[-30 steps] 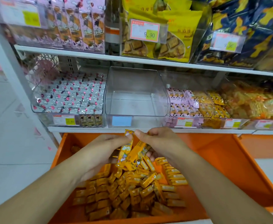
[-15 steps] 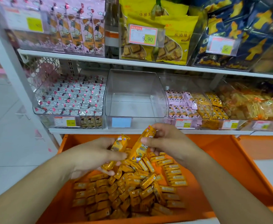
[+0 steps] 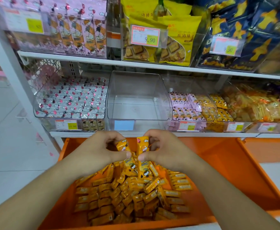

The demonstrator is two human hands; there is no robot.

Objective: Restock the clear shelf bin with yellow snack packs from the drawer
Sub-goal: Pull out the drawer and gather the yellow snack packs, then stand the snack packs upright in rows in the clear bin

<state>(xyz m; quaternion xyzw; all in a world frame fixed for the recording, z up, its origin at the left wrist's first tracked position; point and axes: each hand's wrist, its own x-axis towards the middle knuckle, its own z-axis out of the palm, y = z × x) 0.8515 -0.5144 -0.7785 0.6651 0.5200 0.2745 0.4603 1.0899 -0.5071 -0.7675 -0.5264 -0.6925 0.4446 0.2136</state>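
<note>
Since half a second ago: both hands closer together and slightly higher above the drawer, thumbs now almost touching, more packs gathered between them.

Far left, lower shelf: clear plastic bin of white and pink wrapped candies [image 3: 71, 100], filled, with yellow price tag on front.

Left hand [image 3: 101, 150]: fingers curled, grasping a few small yellow snack packs [image 3: 122, 145], thumb pressed on wrappers from the near side.

Centre, directly behind the hands: clear plastic shelf bin with blue label [image 3: 136, 98], on the white lower shelf [image 3: 73, 133], no yellow packs visible inside.

Right hand [image 3: 162, 150]: also clenched around yellow packs, one pack standing upright between fingers and thumb; how many packs in each hand, cannot tell.

Below the hands: open orange drawer [image 3: 232, 171], pulled out under the shelf, holding a loose heap of yellow snack packs [image 3: 132, 198] in its middle, some in rows at the edges of the heap, some tumbled.

Right of the empty bin: clear bin of pink and yellow small packets [image 3: 192, 103], then further bins of yellow and orange wrapped snacks [image 3: 255, 105].

Upper shelf, above: pink cartoon boxes [image 3: 79, 30], big yellow biscuit bags [image 3: 161, 35] with price 9.90, dark blue bags [image 3: 245, 34].
</note>
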